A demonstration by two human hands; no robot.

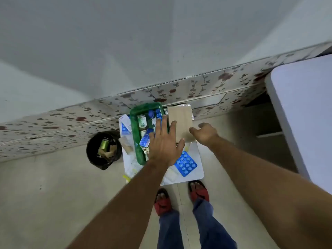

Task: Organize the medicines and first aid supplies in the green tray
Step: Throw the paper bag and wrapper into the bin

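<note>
A green tray [135,135] sits on a small white table [198,164], holding a white bottle [142,121], blue blister packs [145,140] and blue caps [151,113]. My left hand [164,142] hovers over the tray's near right part, flat with fingers spread and nothing in it. My right hand [204,133] is beside a brown cardboard piece [180,121] that lies right of the tray; its fingers curl at the cardboard's right edge, and a grip cannot be told. A large blue blister pack [186,165] lies on the table near me.
A black bin [103,150] with a green jar and cardboard scraps stands on the floor left of the table. White packets [125,125] lie left of the tray. A floral-tiled wall base runs behind. A large white table [305,108] is at the right. My feet are just below the small table.
</note>
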